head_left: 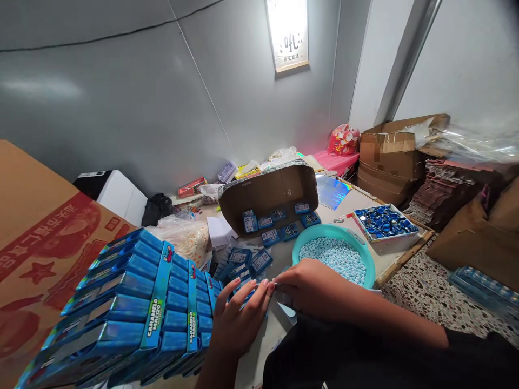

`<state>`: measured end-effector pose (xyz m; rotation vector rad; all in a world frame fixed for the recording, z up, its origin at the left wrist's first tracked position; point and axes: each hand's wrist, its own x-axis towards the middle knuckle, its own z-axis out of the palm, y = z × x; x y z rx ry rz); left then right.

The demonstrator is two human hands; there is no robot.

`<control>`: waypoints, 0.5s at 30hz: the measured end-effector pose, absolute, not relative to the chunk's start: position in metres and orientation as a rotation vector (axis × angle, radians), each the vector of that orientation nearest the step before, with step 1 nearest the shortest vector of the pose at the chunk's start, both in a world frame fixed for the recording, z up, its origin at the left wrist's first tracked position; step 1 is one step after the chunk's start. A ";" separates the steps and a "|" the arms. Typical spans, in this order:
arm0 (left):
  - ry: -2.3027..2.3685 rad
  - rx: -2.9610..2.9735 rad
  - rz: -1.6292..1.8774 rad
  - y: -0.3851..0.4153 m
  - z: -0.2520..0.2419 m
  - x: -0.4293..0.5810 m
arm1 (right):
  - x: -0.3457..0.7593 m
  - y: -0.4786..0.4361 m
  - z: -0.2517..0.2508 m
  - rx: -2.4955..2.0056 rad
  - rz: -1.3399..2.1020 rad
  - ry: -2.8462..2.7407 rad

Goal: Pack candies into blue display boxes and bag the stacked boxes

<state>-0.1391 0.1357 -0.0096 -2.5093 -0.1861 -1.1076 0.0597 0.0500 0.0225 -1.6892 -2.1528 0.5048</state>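
Observation:
My left hand and my right hand meet over the near side of the table. Both are closed in a pinch, fingertips almost touching. A thin pale edge shows between them; the rest of what they hold is hidden. Right behind my right hand sits a turquoise basin of small pale-blue candies. Small blue printed boxes lie loose beyond my fingers. To the left of my left hand rise stacked blue display boxes marked "CARAMELO MACIZO".
An open carton lies on its side at the back with several small boxes inside. A shallow box of blue caps is at the right. Clear bags and a large brown carton stand left. Cardboard stacks are beyond the table's right edge.

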 end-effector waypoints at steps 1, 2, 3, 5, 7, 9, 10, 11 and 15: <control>-0.191 -2.503 -1.117 0.136 -0.009 -0.139 | 0.060 0.050 0.024 -1.688 0.507 -2.148; -0.197 -2.499 -1.125 0.136 -0.009 -0.139 | 0.060 0.049 0.026 -1.689 0.509 -2.138; -0.201 -2.497 -1.131 0.135 -0.009 -0.139 | 0.060 0.049 0.027 -1.691 0.518 -2.124; -0.206 -2.493 -1.143 0.134 -0.009 -0.140 | 0.060 0.048 0.030 -1.703 0.541 -2.108; -0.197 -2.490 -1.149 0.134 -0.010 -0.141 | 0.060 0.048 0.032 -1.705 0.536 -2.102; -0.182 -2.502 -1.149 0.135 -0.011 -0.141 | 0.059 0.047 0.033 -1.707 0.529 -2.095; -0.186 -2.516 -1.150 0.136 -0.011 -0.141 | 0.059 0.046 0.034 -1.710 0.527 -2.091; -0.203 -2.536 -1.147 0.137 -0.009 -0.140 | 0.059 0.046 0.034 -1.709 0.528 -2.087; -0.230 -2.591 -1.017 0.140 0.001 -0.137 | 0.057 0.046 0.036 -1.684 0.517 -2.074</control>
